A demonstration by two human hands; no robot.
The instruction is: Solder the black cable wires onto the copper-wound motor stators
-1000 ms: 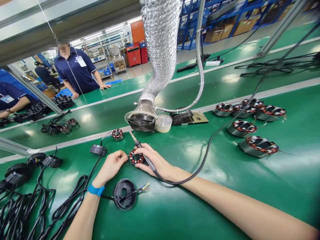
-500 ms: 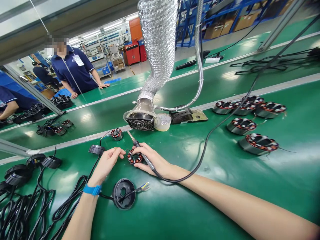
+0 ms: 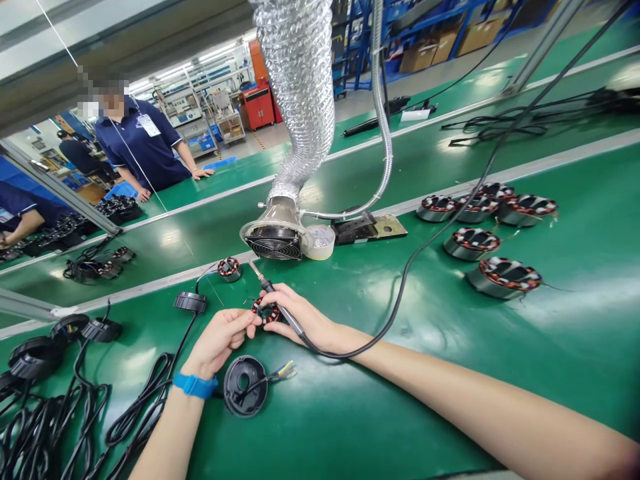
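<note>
My right hand (image 3: 311, 321) holds a soldering iron (image 3: 286, 313), its tip pointing up and away to the left. The thumb and fingers of the same hand also steady a small motor stator (image 3: 259, 306) with copper windings. At the stator's left edge, my left hand (image 3: 226, 335) is closed in a pinch; whatever lies between its fingertips is too small to make out. Just below sits a round black end cover (image 3: 234, 392) with stripped coloured wires (image 3: 285, 371) coming out of its cable. Another stator (image 3: 229, 269) rests beyond my hands, near a black cap (image 3: 190, 302).
A fume extractor (image 3: 274, 241) on a foil duct (image 3: 297, 87) hangs ahead, beside a round tin (image 3: 320, 243) and a metal stand (image 3: 387, 228). Several stators (image 3: 505, 279) sit at right. Coiled black cables (image 3: 45, 433) fill the left. A person (image 3: 143, 143) stands across the bench.
My left hand has moved right and its fingertips now meet the stator's edge. My right hand still holds the iron and stator. The whole view has shifted slightly.
</note>
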